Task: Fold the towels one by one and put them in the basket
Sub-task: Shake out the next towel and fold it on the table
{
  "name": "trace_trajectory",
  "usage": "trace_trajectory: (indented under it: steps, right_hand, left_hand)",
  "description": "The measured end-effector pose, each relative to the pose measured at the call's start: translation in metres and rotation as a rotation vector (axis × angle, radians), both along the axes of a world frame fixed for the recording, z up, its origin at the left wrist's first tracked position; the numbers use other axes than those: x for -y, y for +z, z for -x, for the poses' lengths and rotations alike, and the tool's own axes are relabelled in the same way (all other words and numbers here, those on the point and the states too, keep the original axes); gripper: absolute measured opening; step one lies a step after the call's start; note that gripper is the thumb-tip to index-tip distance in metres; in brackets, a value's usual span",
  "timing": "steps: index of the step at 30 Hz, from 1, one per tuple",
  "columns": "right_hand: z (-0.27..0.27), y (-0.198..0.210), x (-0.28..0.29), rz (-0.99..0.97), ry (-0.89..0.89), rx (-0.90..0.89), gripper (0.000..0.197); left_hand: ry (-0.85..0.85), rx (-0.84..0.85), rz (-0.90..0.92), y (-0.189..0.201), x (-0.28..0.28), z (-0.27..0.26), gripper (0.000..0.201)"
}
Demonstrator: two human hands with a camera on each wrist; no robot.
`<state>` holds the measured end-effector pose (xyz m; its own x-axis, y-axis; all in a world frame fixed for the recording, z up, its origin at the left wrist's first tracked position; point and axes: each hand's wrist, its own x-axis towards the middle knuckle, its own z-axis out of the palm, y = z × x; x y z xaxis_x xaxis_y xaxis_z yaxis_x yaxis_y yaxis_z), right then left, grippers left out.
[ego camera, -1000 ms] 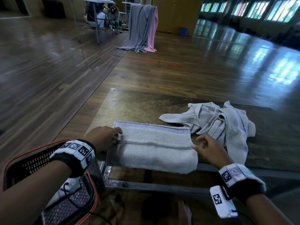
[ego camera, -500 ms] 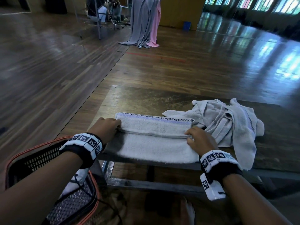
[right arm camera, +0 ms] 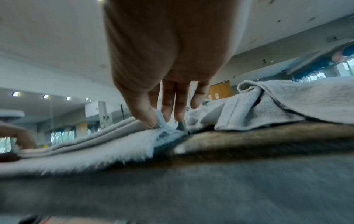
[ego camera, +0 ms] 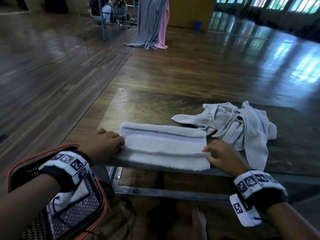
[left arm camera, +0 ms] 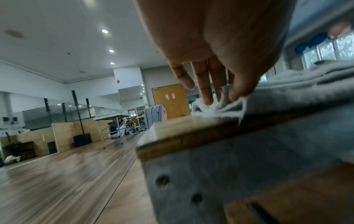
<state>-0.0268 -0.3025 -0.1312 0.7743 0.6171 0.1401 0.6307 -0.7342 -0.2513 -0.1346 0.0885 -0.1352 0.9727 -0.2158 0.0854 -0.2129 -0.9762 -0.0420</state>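
A white towel (ego camera: pixel 164 146) with a checked purple band lies folded lengthwise along the near edge of the low wooden table (ego camera: pixel 155 108). My left hand (ego camera: pixel 105 144) pinches the folded edge at the towel's left end (left arm camera: pixel 228 97). At the right end my right hand (ego camera: pixel 220 153) pinches the same edge between thumb and fingers (right arm camera: pixel 159 119). A crumpled pile of grey-white towels (ego camera: pixel 242 129) lies to the right, close behind my right hand. The black mesh basket with an orange rim (ego camera: pixel 72 213) stands on the floor at my lower left, holding a folded white towel (ego camera: pixel 69 200).
The table's metal frame (ego camera: pixel 155 193) runs below the near edge. Bare feet (ego camera: pixel 199 220) are on the floor under it. Grey and pink cloths (ego camera: pixel 154 23) hang far behind, beside a folding table with seated people (ego camera: pixel 107 9). Wooden floor surrounds the table.
My right hand has moved left onto the towel's right end and taken hold of the folded edge. The left hand keeps its hold, and the near half of the towel now lies flatter.
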Motion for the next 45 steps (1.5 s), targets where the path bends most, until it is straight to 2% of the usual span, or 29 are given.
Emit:
trace_trajectory:
  steps: [2, 5, 8, 11, 12, 16, 19, 22, 24, 26, 28, 30, 31, 32, 34, 36, 40, 42, 45]
  right_hand:
    - [0.007, -0.010, 0.000, 0.066, 0.018, -0.030, 0.017]
    - [0.007, -0.014, -0.003, 0.046, -0.024, 0.022, 0.015]
    - [0.000, -0.016, -0.010, 0.034, -0.217, 0.067, 0.018]
    - [-0.009, -0.015, -0.015, -0.029, -0.558, -0.135, 0.010]
    - [-0.012, -0.014, -0.015, -0.060, -0.617, -0.230, 0.012]
    - [-0.016, -0.006, -0.013, -0.169, -0.557, -0.528, 0.049]
    - [-0.010, -0.001, -0.013, -0.137, -0.482, -0.640, 0.045]
    - [-0.005, 0.005, -0.009, -0.286, -0.473, -0.584, 0.028]
    - [-0.003, 0.009, -0.003, -0.401, -0.514, -0.507, 0.031]
    - [-0.004, 0.010, 0.004, -0.399, -0.562, -0.340, 0.039]
    - [-0.004, 0.007, 0.008, -0.370, -0.553, -0.161, 0.040]
    - [-0.002, 0.003, 0.004, -0.320, -0.407, -0.088, 0.024]
    - [-0.001, 0.001, 0.001, -0.246, -0.305, -0.084, 0.014]
    - [0.000, -0.002, -0.003, -0.126, -0.214, -0.076, 0.013]
    - [-0.001, -0.010, -0.009, 0.110, -0.121, -0.021, 0.024]
    - [-0.003, -0.012, -0.015, 0.168, -0.138, 0.038, 0.023]
    - [-0.008, -0.008, -0.020, 0.138, -0.215, 0.070, 0.020]
    - [-0.009, -0.003, -0.020, 0.032, -0.244, 0.101, 0.020]
    - [-0.008, 0.007, -0.016, -0.106, -0.182, 0.212, 0.022]
  left_hand:
    - [0.020, -0.024, 0.015, -0.010, -0.002, 0.004, 0.022]
    - [0.052, -0.005, 0.093, -0.016, -0.005, 0.001, 0.020]
    - [0.078, 0.005, 0.119, -0.016, -0.005, -0.006, 0.019]
    - [0.118, 0.017, 0.135, -0.014, 0.001, -0.012, 0.019]
    - [0.130, 0.028, 0.132, -0.014, 0.003, -0.013, 0.019]
    - [0.140, 0.048, 0.088, -0.015, 0.010, -0.011, 0.017]
    - [0.149, 0.038, 0.093, -0.012, 0.012, -0.009, 0.016]
    - [0.155, 0.027, 0.074, -0.011, 0.013, -0.009, 0.017]
    - [0.154, 0.023, 0.075, -0.012, 0.013, -0.009, 0.018]
    - [0.153, 0.026, 0.082, -0.011, 0.013, -0.008, 0.018]
    - [0.147, 0.028, 0.091, -0.010, 0.013, -0.008, 0.018]
    - [0.145, 0.023, 0.104, -0.008, 0.014, -0.008, 0.018]
    - [0.142, 0.017, 0.109, -0.007, 0.014, -0.008, 0.018]
    - [0.135, 0.012, 0.117, -0.007, 0.013, -0.008, 0.018]
    - [0.128, 0.004, 0.158, -0.005, 0.012, -0.009, 0.019]
    - [0.126, -0.002, 0.193, -0.004, 0.009, -0.010, 0.020]
    - [0.142, -0.042, 0.240, -0.001, 0.005, -0.012, 0.023]
    - [0.119, 0.028, 0.280, 0.005, 0.002, -0.011, 0.021]
    - [0.070, 0.285, 0.286, 0.016, 0.000, -0.008, 0.013]
